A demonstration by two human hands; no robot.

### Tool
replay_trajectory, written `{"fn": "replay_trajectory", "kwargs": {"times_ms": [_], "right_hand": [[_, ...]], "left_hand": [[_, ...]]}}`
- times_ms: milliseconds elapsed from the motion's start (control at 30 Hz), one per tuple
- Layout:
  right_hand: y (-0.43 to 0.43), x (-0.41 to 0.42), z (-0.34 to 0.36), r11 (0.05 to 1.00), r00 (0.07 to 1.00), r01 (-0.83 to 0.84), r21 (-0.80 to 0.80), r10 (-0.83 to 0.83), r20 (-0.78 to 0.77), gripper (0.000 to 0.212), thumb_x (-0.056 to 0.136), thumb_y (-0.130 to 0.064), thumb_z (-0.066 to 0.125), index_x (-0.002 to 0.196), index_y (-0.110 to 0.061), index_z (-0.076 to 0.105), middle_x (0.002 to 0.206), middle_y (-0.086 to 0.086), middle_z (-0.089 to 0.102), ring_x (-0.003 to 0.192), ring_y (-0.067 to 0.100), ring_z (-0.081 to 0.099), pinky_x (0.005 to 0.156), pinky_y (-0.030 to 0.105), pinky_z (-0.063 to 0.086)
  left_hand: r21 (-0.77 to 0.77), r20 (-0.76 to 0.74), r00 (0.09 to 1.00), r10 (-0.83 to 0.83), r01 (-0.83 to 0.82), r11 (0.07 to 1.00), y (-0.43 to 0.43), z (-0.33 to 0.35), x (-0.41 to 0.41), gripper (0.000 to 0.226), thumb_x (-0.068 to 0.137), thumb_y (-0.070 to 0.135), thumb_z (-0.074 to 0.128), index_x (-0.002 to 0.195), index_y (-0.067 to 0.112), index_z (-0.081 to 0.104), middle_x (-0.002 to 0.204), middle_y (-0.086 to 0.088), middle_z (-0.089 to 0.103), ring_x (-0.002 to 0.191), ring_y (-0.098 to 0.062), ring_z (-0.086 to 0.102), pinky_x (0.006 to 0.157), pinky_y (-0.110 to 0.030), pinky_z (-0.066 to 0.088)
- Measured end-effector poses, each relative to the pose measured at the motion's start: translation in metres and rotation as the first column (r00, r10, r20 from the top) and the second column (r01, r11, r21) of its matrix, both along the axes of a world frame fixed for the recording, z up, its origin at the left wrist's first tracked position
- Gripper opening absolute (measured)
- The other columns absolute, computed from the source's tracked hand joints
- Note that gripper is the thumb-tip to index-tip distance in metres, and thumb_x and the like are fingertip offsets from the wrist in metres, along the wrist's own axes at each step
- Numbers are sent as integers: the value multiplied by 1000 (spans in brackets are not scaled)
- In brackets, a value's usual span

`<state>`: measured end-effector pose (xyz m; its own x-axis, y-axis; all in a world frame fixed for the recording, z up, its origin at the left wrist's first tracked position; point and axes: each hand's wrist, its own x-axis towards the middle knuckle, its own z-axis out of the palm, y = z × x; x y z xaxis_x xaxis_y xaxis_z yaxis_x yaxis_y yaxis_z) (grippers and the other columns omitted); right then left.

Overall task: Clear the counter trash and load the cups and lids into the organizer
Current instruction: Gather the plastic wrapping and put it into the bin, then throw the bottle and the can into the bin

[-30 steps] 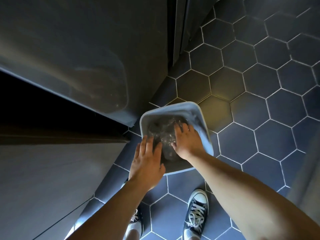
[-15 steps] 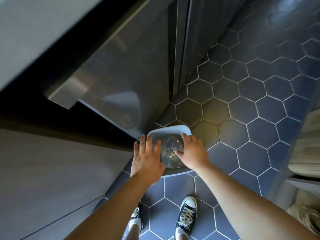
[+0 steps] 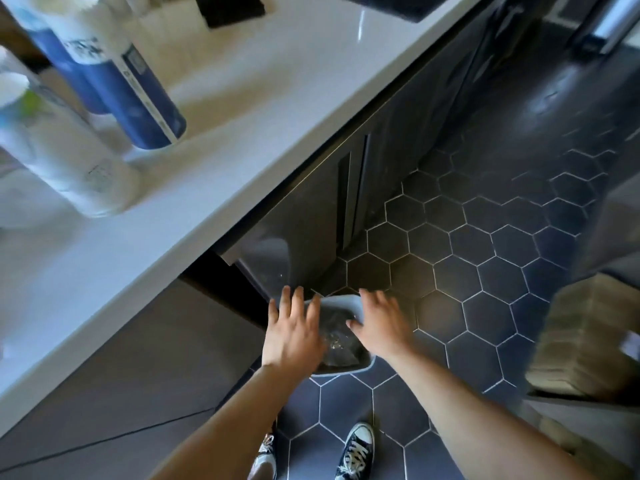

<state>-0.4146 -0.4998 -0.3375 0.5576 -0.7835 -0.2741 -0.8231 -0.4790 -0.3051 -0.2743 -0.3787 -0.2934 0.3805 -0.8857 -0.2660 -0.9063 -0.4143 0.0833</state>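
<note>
A small grey trash bin [image 3: 346, 303] stands on the dark hexagon-tiled floor below the counter, with crumpled clear plastic [image 3: 337, 336] inside it. My left hand [image 3: 291, 332] hovers over the bin's left rim, fingers spread and empty. My right hand [image 3: 379, 323] hovers over its right side, also spread and empty. On the white counter [image 3: 242, 109] at the upper left lie sleeves of stacked cups: a blue-wrapped sleeve [image 3: 121, 81] and a clear-wrapped white one [image 3: 59, 147].
Dark cabinet fronts [image 3: 349, 188] run under the counter edge. A tan woven object [image 3: 581, 341] stands at the right on the floor. My two sneakers [image 3: 355, 452] are at the bottom. A black item [image 3: 228, 8] sits at the counter's far edge.
Both hands have lifted out of the bin and spread open above it. The view has risen, so the counter top and cup sleeves have come into sight.
</note>
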Motion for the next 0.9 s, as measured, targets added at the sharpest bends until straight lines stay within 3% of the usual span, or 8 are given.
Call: {"fn": "replay_trajectory", "kwargs": {"times_ms": [167,300,533,900], "right_hand": [[4,-6,52,999,1000,-10,-37,11,27,71,83,-56,66,141,-20,46,129,9,59,112,33,56,83,41,53],[8,-13,97,1000,998,14,-26,-12,66,69,88,-55,62,144,-22,41,137,8,54,120,31,52,88,40,51],[16,-5,188,992,976,-23,-125,49,211,61,91,-52,59,143,-24,44,135,4,57,121,27,52,88,40,52],[61,55,293,948,828,-254,-191,315,465,54,92,-46,62,142,-28,48,131,-7,60,119,13,55,94,33,52]], "left_hand": [[-56,24,1000,7,-6,998,7,47,-1,75,90,46,47,157,19,26,163,-16,25,153,-38,13,123,-54,15],[-112,45,999,11,-6,994,17,91,-10,73,91,46,49,156,19,30,163,-16,29,153,-38,17,123,-52,18],[-280,142,989,36,5,960,48,156,-22,69,77,33,73,141,11,56,143,-24,55,138,-45,47,110,-61,41],[-517,173,931,322,-193,834,110,253,15,64,84,32,68,142,14,51,148,-20,50,143,-40,42,118,-57,34]]}}
